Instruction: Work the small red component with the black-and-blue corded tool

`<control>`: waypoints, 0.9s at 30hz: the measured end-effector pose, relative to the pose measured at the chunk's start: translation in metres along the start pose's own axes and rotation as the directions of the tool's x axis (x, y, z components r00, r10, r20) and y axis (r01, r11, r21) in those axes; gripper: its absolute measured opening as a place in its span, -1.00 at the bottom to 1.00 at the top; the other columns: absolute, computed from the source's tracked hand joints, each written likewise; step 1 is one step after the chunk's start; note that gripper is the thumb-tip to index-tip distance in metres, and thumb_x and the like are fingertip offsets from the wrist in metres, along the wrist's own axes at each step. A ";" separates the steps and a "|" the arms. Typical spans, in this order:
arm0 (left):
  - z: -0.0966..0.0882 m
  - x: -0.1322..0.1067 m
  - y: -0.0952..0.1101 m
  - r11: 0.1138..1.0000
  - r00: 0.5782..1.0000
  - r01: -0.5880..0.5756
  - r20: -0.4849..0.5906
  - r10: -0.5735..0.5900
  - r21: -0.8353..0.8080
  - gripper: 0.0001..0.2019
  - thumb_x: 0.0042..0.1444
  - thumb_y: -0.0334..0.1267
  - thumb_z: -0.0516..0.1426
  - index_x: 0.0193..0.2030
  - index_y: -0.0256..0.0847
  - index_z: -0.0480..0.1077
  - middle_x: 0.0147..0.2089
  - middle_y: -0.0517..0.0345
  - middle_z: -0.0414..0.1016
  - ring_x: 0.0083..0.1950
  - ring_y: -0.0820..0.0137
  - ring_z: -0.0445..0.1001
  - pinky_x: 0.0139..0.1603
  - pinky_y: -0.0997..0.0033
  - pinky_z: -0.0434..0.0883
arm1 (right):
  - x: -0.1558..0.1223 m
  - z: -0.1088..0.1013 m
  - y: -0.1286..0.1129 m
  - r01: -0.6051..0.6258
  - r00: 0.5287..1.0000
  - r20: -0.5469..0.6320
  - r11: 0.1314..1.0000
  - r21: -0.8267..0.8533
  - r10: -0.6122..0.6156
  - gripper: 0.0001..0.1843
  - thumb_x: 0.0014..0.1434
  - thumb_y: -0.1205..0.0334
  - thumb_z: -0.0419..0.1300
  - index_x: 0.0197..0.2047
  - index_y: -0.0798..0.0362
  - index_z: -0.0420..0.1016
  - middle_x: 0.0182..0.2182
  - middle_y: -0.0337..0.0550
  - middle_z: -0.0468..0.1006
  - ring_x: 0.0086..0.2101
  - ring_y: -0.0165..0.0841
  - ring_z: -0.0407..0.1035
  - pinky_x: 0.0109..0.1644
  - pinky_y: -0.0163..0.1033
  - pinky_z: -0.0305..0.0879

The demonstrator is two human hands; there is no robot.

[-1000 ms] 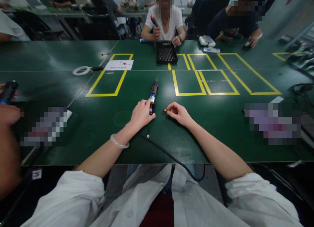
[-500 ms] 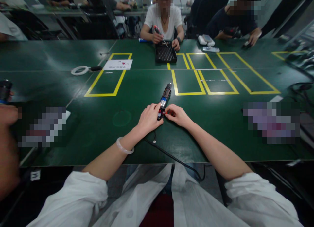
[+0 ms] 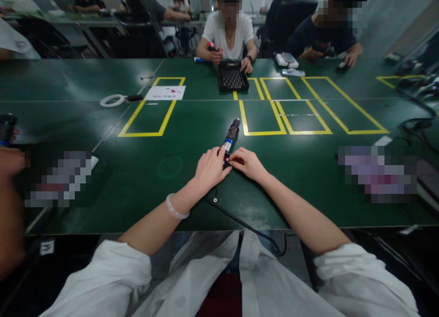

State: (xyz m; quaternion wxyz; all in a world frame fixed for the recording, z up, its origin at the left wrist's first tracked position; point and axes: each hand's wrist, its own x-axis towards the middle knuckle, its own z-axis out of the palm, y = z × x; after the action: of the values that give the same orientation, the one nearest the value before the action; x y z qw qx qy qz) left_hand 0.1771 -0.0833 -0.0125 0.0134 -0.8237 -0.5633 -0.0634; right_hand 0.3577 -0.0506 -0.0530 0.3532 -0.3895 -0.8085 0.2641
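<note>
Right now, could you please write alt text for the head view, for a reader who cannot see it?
A person's left hand and right hand meet at the rear end of a corded electric screwdriver lying on a green table marked with yellow tape. Across the table, another person works over a black tray.

Your left hand [image 3: 210,168] and right hand [image 3: 249,163] are meeting on the near end of the electric screwdriver [image 3: 230,139], which is lying on the table [image 3: 192,120]; its cable [image 3: 240,221] is trailing toward you, and the tray [image 3: 232,76] is sitting far behind it
</note>
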 end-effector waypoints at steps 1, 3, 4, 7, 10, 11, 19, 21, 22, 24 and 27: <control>0.000 0.001 0.002 1.000 1.000 0.010 0.002 -0.010 0.009 -0.39 0.25 -0.07 0.12 0.36 -0.32 0.15 0.18 -0.22 0.36 0.11 0.06 0.39 0.06 0.15 0.34 | 0.000 0.000 -0.001 0.001 1.000 -0.005 1.000 -0.002 -0.001 -0.97 0.21 0.33 0.27 -0.27 0.03 0.55 -0.32 -0.17 0.45 -0.34 -0.36 0.36 -0.17 -0.24 0.30; 0.000 0.002 0.004 0.999 1.000 0.026 0.002 -0.026 0.025 -0.40 0.28 -0.08 0.10 0.36 -0.34 0.15 0.14 -0.23 0.38 0.10 0.06 0.39 0.05 0.15 0.32 | 0.000 0.000 -0.002 0.006 1.000 -0.008 1.000 0.003 -0.006 -0.97 0.21 0.33 0.27 -0.28 0.04 0.56 -0.32 -0.16 0.45 -0.35 -0.36 0.36 -0.18 -0.25 0.29; 0.000 0.002 0.005 0.999 1.000 0.030 0.002 -0.030 0.031 -0.40 0.28 -0.08 0.09 0.37 -0.34 0.14 0.13 -0.23 0.38 0.10 0.06 0.38 0.05 0.15 0.32 | 0.000 0.000 -0.002 0.010 1.000 -0.009 1.000 0.007 -0.010 -0.96 0.22 0.33 0.26 -0.28 0.05 0.56 -0.33 -0.16 0.45 -0.35 -0.36 0.36 -0.19 -0.25 0.29; 0.001 0.003 0.005 0.998 1.000 0.031 -0.006 -0.031 0.048 -0.39 0.29 -0.07 0.09 0.39 -0.33 0.13 0.11 -0.21 0.38 0.09 0.06 0.38 0.03 0.16 0.32 | 0.000 0.000 -0.002 0.016 1.000 -0.018 1.000 0.008 -0.016 -0.94 0.23 0.31 0.25 -0.28 0.05 0.56 -0.33 -0.16 0.45 -0.35 -0.37 0.36 -0.21 -0.26 0.29; 0.002 0.003 0.004 0.998 0.999 0.028 -0.023 -0.027 0.057 -0.39 0.30 -0.07 0.08 0.40 -0.32 0.13 0.10 -0.19 0.37 0.07 0.06 0.38 -0.01 0.16 0.33 | 0.000 0.001 -0.001 0.021 0.999 -0.025 1.000 0.001 -0.021 -0.93 0.24 0.29 0.24 -0.27 0.05 0.56 -0.32 -0.16 0.44 -0.36 -0.37 0.36 -0.21 -0.26 0.30; 0.003 0.003 0.003 0.998 0.999 0.029 -0.027 -0.028 0.056 -0.39 0.30 -0.07 0.07 0.40 -0.32 0.13 0.10 -0.19 0.37 0.07 0.06 0.38 -0.02 0.16 0.34 | -0.001 0.001 -0.001 0.022 0.999 -0.024 1.000 -0.001 -0.022 -0.93 0.24 0.29 0.24 -0.26 0.04 0.56 -0.32 -0.16 0.44 -0.35 -0.37 0.37 -0.20 -0.26 0.30; 0.004 0.004 0.001 0.998 0.999 0.029 -0.031 -0.028 0.052 -0.39 0.30 -0.07 0.06 0.42 -0.25 0.11 0.11 -0.17 0.34 0.07 0.09 0.36 -0.02 0.20 0.35 | -0.001 -0.002 -0.003 0.027 1.000 0.015 1.000 0.016 -0.027 -0.90 0.27 0.25 0.20 -0.16 0.04 0.52 -0.27 -0.14 0.45 -0.35 -0.37 0.37 -0.20 -0.25 0.32; 0.003 0.004 -0.001 0.999 0.999 0.033 -0.024 -0.032 0.043 -0.39 0.30 -0.06 0.06 0.43 -0.22 0.09 0.12 -0.16 0.33 0.09 0.10 0.35 -0.01 0.20 0.36 | -0.001 -0.002 -0.003 0.024 1.000 0.018 0.999 0.037 -0.024 -0.87 0.27 0.23 0.19 -0.12 0.03 0.49 -0.27 -0.15 0.47 -0.35 -0.38 0.37 -0.22 -0.26 0.31; 0.003 0.004 -0.003 0.999 0.999 0.036 -0.020 -0.035 0.038 -0.38 0.30 -0.06 0.06 0.44 -0.20 0.08 0.12 -0.16 0.33 0.09 0.10 0.34 0.00 0.21 0.36 | -0.001 -0.002 -0.003 0.018 1.000 0.020 0.999 0.046 -0.019 -0.86 0.27 0.23 0.19 -0.10 0.03 0.47 -0.26 -0.15 0.48 -0.35 -0.38 0.37 -0.23 -0.26 0.31; 0.002 0.003 -0.006 0.999 0.999 0.035 -0.012 -0.035 0.032 -0.38 0.31 -0.03 0.06 0.44 -0.18 0.08 0.13 -0.16 0.32 0.10 0.10 0.34 0.00 0.21 0.36 | -0.001 -0.002 -0.002 0.005 1.000 0.026 0.998 0.059 -0.007 -0.84 0.26 0.23 0.19 -0.08 0.02 0.45 -0.27 -0.17 0.49 -0.36 -0.38 0.37 -0.24 -0.27 0.31; 0.001 0.000 -0.015 0.999 1.000 0.024 -0.007 -0.023 0.043 -0.37 0.31 0.01 0.05 0.44 -0.17 0.08 0.14 -0.17 0.31 0.10 0.08 0.34 -0.01 0.22 0.37 | -0.001 -0.003 0.000 -0.014 1.000 0.026 0.997 0.071 0.012 -0.83 0.25 0.24 0.19 -0.07 0.03 0.43 -0.31 -0.19 0.49 -0.38 -0.39 0.35 -0.26 -0.27 0.30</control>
State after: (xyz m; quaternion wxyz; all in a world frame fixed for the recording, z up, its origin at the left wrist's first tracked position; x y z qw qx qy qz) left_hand 0.1635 -0.0775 -0.0139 0.0323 -0.8163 -0.5741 -0.0541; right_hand 0.3605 -0.0512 -0.0513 0.3550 -0.3784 -0.8005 0.3000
